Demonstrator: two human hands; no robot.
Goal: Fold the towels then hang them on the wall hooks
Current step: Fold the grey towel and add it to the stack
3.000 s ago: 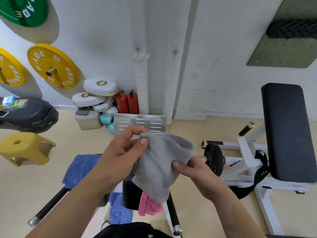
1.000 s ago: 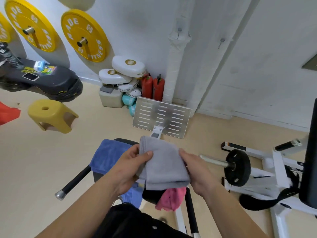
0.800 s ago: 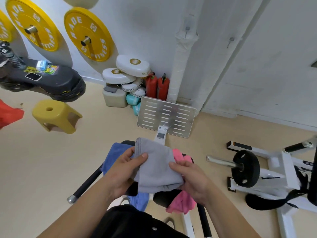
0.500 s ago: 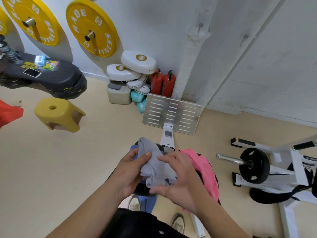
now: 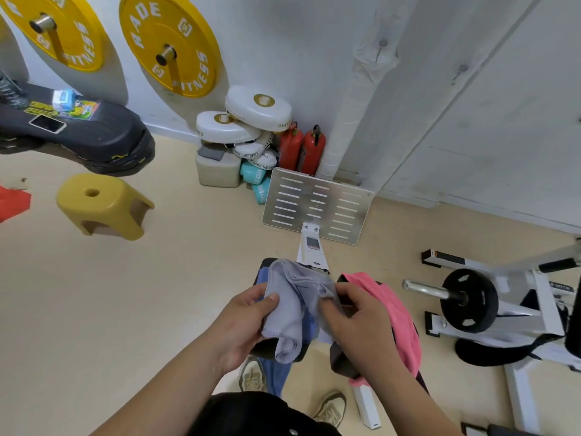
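Note:
A grey towel, bunched and partly folded, hangs between both hands low in the middle of the head view. My left hand grips its left edge with the thumb on top. My right hand pinches its right side. A pink towel drapes over the black padded seat just right of my right hand. A blue towel lies under the grey one, mostly hidden. Two wall hooks stick out of the white wall high on the right.
A slotted metal footplate stands ahead on the floor. A yellow stool sits at left, a white weight machine with a black plate at right. Fire extinguishers and white pads are stacked by the wall. Yellow weight plates hang above.
The view has tilted down and the hooks have slid to the upper right. The neatly folded grey towel has become bunched; my right hand has shifted from on top of it to its right side.

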